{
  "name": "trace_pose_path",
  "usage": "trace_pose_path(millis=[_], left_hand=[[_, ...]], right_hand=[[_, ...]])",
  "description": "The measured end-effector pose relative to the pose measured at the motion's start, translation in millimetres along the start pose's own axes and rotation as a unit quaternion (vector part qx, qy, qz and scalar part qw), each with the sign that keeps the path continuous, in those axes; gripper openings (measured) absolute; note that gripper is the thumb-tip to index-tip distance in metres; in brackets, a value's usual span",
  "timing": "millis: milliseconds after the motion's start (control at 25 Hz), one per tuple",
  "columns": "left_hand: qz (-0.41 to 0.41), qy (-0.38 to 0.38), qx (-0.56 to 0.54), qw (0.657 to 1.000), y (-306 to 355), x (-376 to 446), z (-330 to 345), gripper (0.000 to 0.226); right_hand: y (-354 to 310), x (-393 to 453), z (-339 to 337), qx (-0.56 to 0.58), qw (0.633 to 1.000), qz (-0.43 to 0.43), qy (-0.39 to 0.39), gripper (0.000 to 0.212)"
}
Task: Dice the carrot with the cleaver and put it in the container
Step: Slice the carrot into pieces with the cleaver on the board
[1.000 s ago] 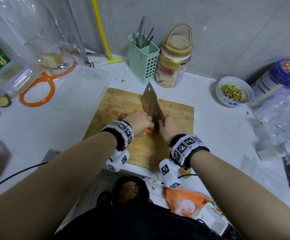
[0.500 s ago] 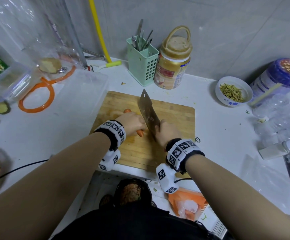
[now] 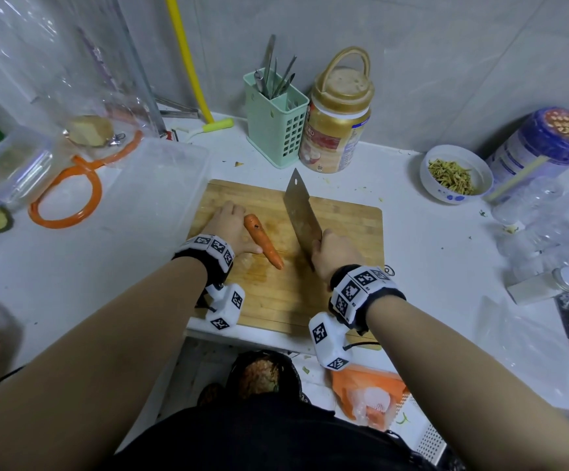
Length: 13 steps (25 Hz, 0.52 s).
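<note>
An orange carrot (image 3: 263, 242) lies whole on the wooden cutting board (image 3: 341, 226), its thick end pointing away from me. My left hand (image 3: 229, 229) lies flat on the board just left of the carrot, fingers extended, its thumb side against it. My right hand (image 3: 334, 253) grips the handle of the steel cleaver (image 3: 300, 212), whose blade stands on edge to the right of the carrot, apart from it. A clear plastic container (image 3: 154, 192) sits just left of the board.
Behind the board stand a green utensil holder (image 3: 276, 130) and a gold-lidded jar (image 3: 337, 120). A white bowl of shreds (image 3: 454, 173) and a blue can (image 3: 544, 141) are at right, with clear bottles (image 3: 541, 226). An orange ring (image 3: 65, 198) lies at left.
My left hand has let go of the carrot and slid left onto the board, leaving the carrot uncovered. The cleaver moved right, away from the carrot.
</note>
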<state>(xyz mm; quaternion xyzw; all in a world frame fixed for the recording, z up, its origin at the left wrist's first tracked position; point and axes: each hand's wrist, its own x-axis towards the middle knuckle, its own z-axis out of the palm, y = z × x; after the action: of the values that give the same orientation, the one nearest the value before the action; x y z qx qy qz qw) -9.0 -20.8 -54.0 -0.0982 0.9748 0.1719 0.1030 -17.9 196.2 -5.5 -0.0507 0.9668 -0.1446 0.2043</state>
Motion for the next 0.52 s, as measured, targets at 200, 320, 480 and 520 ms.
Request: trace_pose_path(millis=[200, 320, 480, 520], left_hand=[[0.008, -0.015, -0.016, 1.000, -1.5, 4.3, 1.2, 0.079], [0.044, -0.032, -0.030, 0.998, 4.4, 6.5, -0.1, 0.077], [0.086, -0.056, -0.006, 0.995, 15.7, 8.3, 2.3, 0.072], [0.094, -0.057, 0.007, 0.994, 18.8, 7.5, 3.1, 0.070]], right_hand=[[-8.6, 0.1, 5.0, 0.001, 1.000, -0.005, 0.005, 0.022], [-13.3, -1.5, 8.9, 0.008, 1.000, -0.004, 0.003, 0.027], [-20.6, -5.2, 14.1, 0.002, 1.000, 0.004, 0.008, 0.030], [-22.4, -6.0, 15.6, -0.002, 1.000, 0.007, 0.008, 0.030]])
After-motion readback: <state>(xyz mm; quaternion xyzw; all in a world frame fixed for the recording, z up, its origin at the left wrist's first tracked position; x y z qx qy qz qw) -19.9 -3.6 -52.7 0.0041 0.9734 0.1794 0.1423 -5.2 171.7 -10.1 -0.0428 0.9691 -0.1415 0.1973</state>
